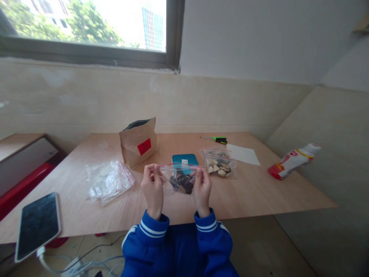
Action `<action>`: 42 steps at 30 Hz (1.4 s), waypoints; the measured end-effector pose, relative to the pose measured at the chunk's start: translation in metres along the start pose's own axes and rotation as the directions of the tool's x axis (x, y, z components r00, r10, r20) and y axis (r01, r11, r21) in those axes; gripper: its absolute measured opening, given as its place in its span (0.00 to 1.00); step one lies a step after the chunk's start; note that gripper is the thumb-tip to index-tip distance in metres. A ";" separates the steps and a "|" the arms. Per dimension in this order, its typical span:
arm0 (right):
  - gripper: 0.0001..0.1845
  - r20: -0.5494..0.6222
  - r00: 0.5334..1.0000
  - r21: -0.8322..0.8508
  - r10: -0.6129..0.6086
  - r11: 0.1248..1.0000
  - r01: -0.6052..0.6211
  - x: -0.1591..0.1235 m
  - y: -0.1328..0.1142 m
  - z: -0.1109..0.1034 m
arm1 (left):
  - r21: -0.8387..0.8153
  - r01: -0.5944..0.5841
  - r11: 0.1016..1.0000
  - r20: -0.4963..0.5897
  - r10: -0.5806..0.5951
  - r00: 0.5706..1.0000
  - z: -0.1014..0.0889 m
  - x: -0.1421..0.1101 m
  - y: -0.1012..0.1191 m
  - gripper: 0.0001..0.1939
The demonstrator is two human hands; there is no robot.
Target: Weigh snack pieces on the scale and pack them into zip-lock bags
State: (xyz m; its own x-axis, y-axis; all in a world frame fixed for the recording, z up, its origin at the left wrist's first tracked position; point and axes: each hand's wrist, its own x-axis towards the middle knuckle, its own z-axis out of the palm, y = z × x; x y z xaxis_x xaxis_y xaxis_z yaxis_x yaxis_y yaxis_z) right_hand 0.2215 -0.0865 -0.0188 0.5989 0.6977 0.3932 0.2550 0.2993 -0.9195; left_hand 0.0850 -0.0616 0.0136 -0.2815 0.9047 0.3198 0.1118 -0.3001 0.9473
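Light-brown wooden table (248, 194): I see left hand (153, 187), right hand (202, 187) pinching clear plastic red-edged bag (181, 178) of dark pieces (186, 185); likely sealing, next wants steady pressure.

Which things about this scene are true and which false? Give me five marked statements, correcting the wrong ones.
1. The left hand and right hand hold the same zip bag. True.
2. The brown pouch is right of the blue box. False: it stands to the left.
3. A screwdriver lies on the table. True.
4. The tablet has no cable attached. False: a white cable is plugged into it.
5. The zip bag contains dark pieces. True.
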 end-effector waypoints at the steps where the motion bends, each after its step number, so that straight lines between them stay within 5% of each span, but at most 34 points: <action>1: 0.19 0.008 0.999 0.031 0.036 0.999 -0.036 0.002 -0.004 -0.001 | -0.017 -0.015 1.000 0.001 0.015 1.000 0.001 0.002 0.000 0.12; 5: 0.19 -0.014 0.992 0.131 0.121 0.984 -0.119 0.006 -0.020 -0.003 | -0.091 -0.018 0.996 0.037 0.021 0.999 -0.001 0.010 -0.002 0.13; 11: 0.22 -0.170 0.967 0.122 0.190 0.978 -0.171 0.005 -0.030 0.004 | -0.149 0.152 0.977 0.180 -0.125 0.976 -0.011 0.011 -0.008 0.14; 19: 0.21 -0.142 0.983 0.091 0.120 0.990 -0.108 0.000 -0.032 0.008 | -0.242 0.029 0.970 -0.022 -0.036 0.999 -0.004 0.005 0.004 0.11; 27: 0.20 -0.143 0.989 0.028 0.040 0.999 -0.036 0.006 -0.039 0.001 | -0.286 0.147 0.947 0.070 -0.133 0.989 -0.007 0.009 0.014 0.12; 35: 0.15 -0.151 0.985 0.028 -0.078 0.996 0.083 0.018 -0.034 -0.005 | -0.181 -0.006 0.984 0.011 0.008 1.000 -0.007 0.014 0.021 0.11; 38: 0.15 -0.096 0.992 0.039 -0.081 0.996 0.085 0.018 -0.033 -0.006 | -0.204 -0.021 0.979 -0.034 0.015 0.999 -0.006 0.013 0.020 0.11; 42: 0.12 0.093 0.990 0.021 -0.108 0.994 0.107 0.018 -0.033 -0.008 | -0.249 -0.005 0.968 0.050 0.018 0.999 -0.007 0.015 0.015 0.11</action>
State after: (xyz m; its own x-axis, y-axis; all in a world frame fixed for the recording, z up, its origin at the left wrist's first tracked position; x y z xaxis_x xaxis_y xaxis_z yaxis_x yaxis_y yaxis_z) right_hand 0.2302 -0.0894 0.0186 0.4947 0.7185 0.4889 0.3012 0.3860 -0.8720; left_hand 0.0758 -0.0551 0.0330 -0.2317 0.9129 0.3359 -0.1276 -0.3708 0.9199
